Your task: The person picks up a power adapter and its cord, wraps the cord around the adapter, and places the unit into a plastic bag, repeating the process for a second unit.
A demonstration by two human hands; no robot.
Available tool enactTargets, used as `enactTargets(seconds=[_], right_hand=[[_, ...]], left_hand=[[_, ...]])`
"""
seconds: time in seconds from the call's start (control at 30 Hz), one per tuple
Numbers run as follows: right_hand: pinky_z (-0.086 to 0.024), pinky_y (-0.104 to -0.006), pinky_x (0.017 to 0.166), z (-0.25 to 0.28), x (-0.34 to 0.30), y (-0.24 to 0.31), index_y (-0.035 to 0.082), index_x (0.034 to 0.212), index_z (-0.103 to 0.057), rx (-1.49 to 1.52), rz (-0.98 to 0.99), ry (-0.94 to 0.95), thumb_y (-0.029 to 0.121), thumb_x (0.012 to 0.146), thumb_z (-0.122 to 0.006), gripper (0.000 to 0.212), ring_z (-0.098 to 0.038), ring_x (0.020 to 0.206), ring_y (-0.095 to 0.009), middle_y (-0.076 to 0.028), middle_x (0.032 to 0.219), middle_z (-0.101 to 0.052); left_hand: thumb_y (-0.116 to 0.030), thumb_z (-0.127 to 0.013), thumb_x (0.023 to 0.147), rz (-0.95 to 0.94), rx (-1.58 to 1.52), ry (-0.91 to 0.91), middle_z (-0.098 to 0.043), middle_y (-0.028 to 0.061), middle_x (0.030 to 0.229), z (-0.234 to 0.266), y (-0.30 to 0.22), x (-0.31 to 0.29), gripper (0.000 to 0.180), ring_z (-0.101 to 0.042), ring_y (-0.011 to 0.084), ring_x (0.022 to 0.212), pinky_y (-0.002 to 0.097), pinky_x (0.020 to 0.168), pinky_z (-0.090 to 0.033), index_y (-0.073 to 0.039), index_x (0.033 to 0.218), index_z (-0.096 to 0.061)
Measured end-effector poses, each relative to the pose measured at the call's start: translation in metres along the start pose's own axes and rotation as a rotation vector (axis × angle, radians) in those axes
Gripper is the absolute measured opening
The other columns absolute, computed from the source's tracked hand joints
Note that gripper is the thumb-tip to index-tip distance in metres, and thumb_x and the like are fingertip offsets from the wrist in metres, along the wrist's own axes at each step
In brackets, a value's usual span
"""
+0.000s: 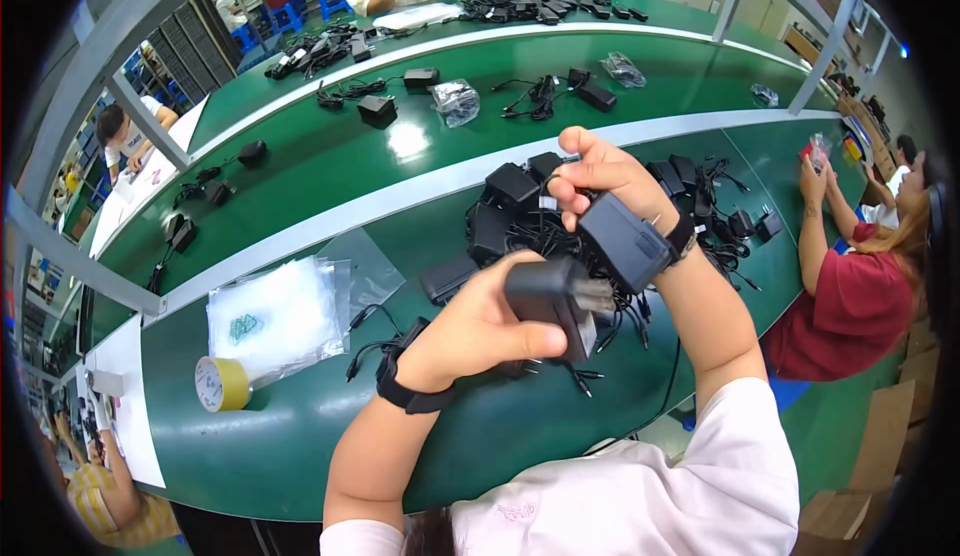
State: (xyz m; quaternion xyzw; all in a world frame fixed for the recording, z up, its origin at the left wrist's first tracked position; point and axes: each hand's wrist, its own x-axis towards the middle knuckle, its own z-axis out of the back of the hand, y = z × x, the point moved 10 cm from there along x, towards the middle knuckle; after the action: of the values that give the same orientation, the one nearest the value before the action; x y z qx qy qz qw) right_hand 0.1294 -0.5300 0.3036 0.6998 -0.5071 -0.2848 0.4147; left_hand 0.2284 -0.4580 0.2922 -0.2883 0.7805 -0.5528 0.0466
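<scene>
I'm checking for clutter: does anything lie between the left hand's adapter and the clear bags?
Yes: a black cable lies on the green table between the adapter in the left hand and the clear bags.

A green tabletop (270, 461) spans the middle and lower frame. Left of centre lie clear plastic bags (300, 331) and a yellow tape roll (234, 384); at centre, black adapters (490, 231) and cables (722, 248) are heaped.
</scene>
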Motion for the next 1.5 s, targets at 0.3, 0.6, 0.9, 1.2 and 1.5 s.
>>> enactTargets(seconds=[0.3,0.6,0.9,1.2,1.5], right_hand=[[-0.053,-0.0267,0.057,0.075,-0.054,0.058,0.004,0.097,-0.045,-0.408,0.191,-0.215,0.002,0.084,-0.052,0.015,-0.056,0.055,-0.011,-0.009,0.069,-0.056],[-0.045,-0.0219,0.063,0.195,-0.080,0.075,0.002,0.103,-0.056,-1.042,-0.037,-0.414,0.003,0.079,-0.054,0.024,-0.056,0.067,-0.009,-0.004,0.076,-0.061],[-0.046,-0.0274,0.070,0.075,0.075,0.100,0.003,0.108,-0.057,-1.578,0.165,-0.081,0.014,0.078,-0.060,0.033,-0.057,0.076,-0.014,-0.007,0.082,-0.062],[-0.032,-0.0447,0.100,0.093,0.361,-0.040,0.032,0.131,-0.039,-2.016,0.154,-0.073,0.042,0.069,-0.062,0.068,-0.041,0.118,-0.039,-0.023,0.124,-0.046],[-0.045,-0.0432,0.080,0.064,0.373,-0.101,0.017,0.094,-0.056,-1.981,0.053,0.008,0.021,0.074,-0.062,0.022,-0.052,0.101,-0.034,-0.016,0.092,-0.061]], left_hand=[[-0.022,-0.066,0.082,0.121,-0.198,-0.431,-0.058,0.0022,0.099,0.042,0.045,0.018,0.034,-0.055,0.0108,0.086,0.0249,0.072,-0.046,-0.006,0.107,-0.052],[-0.001,-0.066,0.076,0.148,0.248,-0.592,-0.047,0.0147,0.119,0.059,0.034,0.005,0.054,-0.056,0.0102,0.078,0.0233,0.068,-0.047,-0.003,0.124,-0.041],[0.002,-0.058,0.080,-0.014,0.304,-0.751,-0.056,0.0104,0.102,0.096,-0.021,-0.074,0.036,-0.055,0.0103,0.080,0.0231,0.071,-0.046,-0.001,0.114,-0.045],[0.007,-0.057,0.078,-0.548,0.700,-1.050,-0.059,0.0140,0.095,0.082,-0.133,-0.148,0.031,-0.057,0.0139,0.074,0.0234,0.069,-0.046,0.001,0.107,-0.048],[0.001,-0.061,0.076,-0.831,0.871,-1.053,-0.059,0.0183,0.092,0.061,-0.180,-0.200,0.031,-0.057,0.0212,0.074,0.0288,0.067,-0.048,0.001,0.105,-0.049]])
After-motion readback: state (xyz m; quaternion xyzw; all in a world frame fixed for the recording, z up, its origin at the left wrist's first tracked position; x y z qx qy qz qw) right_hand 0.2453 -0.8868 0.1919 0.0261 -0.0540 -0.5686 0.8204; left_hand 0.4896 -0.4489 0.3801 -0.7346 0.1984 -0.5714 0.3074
